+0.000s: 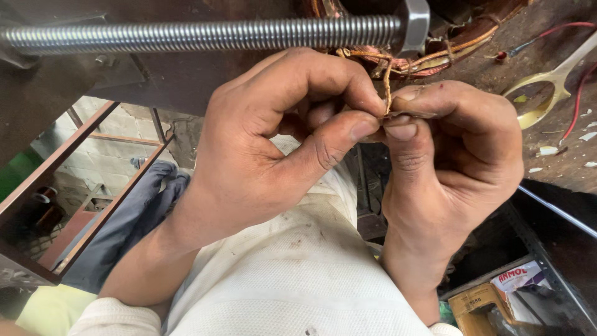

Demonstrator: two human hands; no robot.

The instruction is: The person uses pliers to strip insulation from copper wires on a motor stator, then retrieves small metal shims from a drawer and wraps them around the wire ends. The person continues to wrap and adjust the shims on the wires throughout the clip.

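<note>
Left hand (273, 149): thumb and curled fingers (357, 130) pinched shut on a thin tan strand (387, 87), gripping its lower end. Right hand (448, 155): thumb and forefinger closed on the same strand, thumb tips of both hands touching. The strand rises from the pinch to a bundle of copper wire coils (429, 59) just above the knuckles. A threaded steel rod (205, 34) with a nut runs across the top, over a rusty metal frame (81, 155). At right, the dark bench (559, 168) carries pale plastic scissors (553, 84), red leads and white scraps. A white garment lies below the hands.
</note>
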